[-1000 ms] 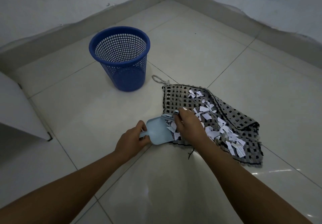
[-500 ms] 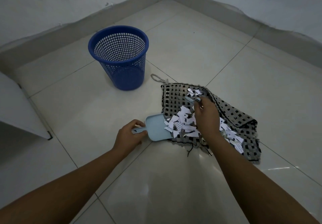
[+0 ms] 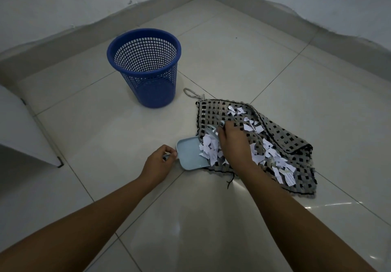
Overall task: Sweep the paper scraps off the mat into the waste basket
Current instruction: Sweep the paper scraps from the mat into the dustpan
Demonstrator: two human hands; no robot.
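A left hand [image 3: 157, 162] is gripping a pale dustpan [image 3: 191, 155] at the mat [image 3: 283, 140] edge; the right hand [image 3: 232, 142] is clutching a small brush, gathering paper scraps [image 3: 209, 150]. Most scraps are lying on the mat; the waste basket [image 3: 146, 68] nearby looks empty.

Two bare forearms — no sleeves — dark polish on one fingernail [image 3: 222, 124].

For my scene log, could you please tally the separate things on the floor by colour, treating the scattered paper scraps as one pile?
Dark blue: 1, the waste basket
Light blue: 1, the dustpan, handle held by the left hand
Grey and black check: 1, the mat
White: 1, the paper scraps beside the right hand
Total: 4
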